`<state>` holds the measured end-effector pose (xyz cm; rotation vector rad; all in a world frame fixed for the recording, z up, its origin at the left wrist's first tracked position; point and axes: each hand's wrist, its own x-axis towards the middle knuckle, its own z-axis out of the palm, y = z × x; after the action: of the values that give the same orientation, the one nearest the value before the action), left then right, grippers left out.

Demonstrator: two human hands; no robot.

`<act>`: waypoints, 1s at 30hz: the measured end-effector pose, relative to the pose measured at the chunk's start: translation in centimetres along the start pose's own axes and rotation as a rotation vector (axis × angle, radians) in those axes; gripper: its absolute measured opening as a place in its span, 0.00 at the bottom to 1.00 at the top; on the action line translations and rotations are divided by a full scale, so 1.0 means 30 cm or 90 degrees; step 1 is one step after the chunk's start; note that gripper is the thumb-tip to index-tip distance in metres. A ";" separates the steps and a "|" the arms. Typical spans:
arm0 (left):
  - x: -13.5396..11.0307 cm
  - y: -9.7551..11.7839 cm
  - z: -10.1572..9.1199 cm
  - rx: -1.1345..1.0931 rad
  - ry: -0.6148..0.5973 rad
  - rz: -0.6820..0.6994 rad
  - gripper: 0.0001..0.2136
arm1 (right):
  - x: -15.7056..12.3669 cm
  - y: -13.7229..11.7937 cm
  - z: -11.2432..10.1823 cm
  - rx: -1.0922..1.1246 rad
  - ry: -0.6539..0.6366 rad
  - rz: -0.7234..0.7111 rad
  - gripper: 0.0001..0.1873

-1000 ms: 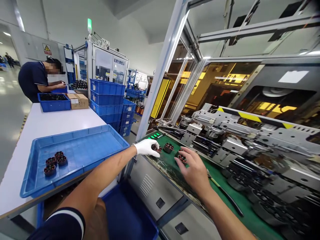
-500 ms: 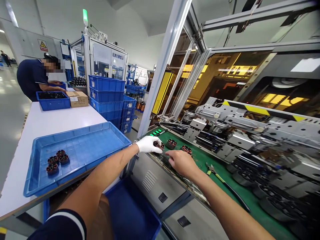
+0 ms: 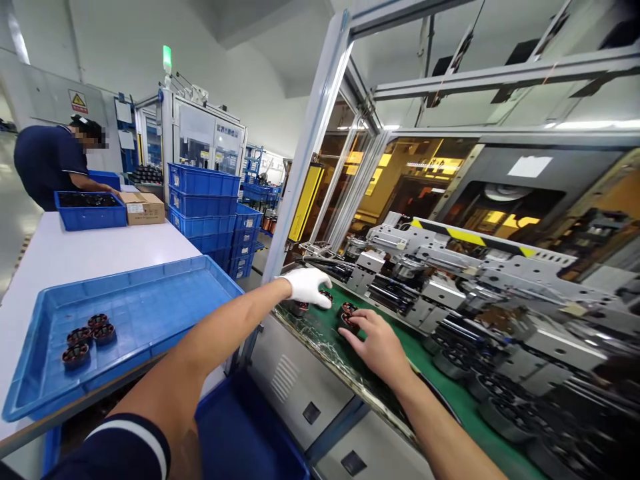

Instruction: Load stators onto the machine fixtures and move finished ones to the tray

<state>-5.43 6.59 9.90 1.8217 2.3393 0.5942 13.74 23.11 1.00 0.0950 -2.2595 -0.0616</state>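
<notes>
My left hand (image 3: 310, 287), in a white glove, curls over a small round wound-coil part (image 3: 326, 295) on the green mat (image 3: 325, 333) at the machine's front edge. My bare right hand (image 3: 376, 340) lies just right of it, fingers bent onto another dark round coil part (image 3: 349, 311). A third such part (image 3: 299, 307) sits below the gloved hand. Three more coil parts (image 3: 87, 330) lie in the shallow blue tray (image 3: 150, 307) on the white table at my left.
Grey metal fixtures and round tooling (image 3: 465, 293) fill the machine bed behind the mat. Stacked blue crates (image 3: 210, 200) stand beyond the table. A co-worker (image 3: 47, 163) leans over a blue bin (image 3: 90, 208) and cardboard box (image 3: 143, 207). A blue bin (image 3: 240, 433) sits below.
My right hand drew back from the far part toward the gloved hand, then settled onto a coil part beside it. The left hand stayed on its part. The camera swung slightly right.
</notes>
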 end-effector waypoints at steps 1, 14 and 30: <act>0.038 0.026 0.006 0.040 -0.030 -0.011 0.34 | -0.012 0.011 0.017 -0.017 -0.015 0.001 0.15; -0.042 0.057 0.072 0.132 -0.127 0.010 0.30 | -0.011 -0.083 -0.004 -0.090 -0.060 -0.051 0.13; -0.040 0.055 0.093 0.114 -0.107 0.023 0.29 | 0.012 -0.171 -0.104 -0.120 -0.442 0.085 0.16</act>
<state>-2.70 6.43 7.77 1.9072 2.3176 0.2300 16.16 17.93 2.88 -0.2116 -2.9299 -0.2716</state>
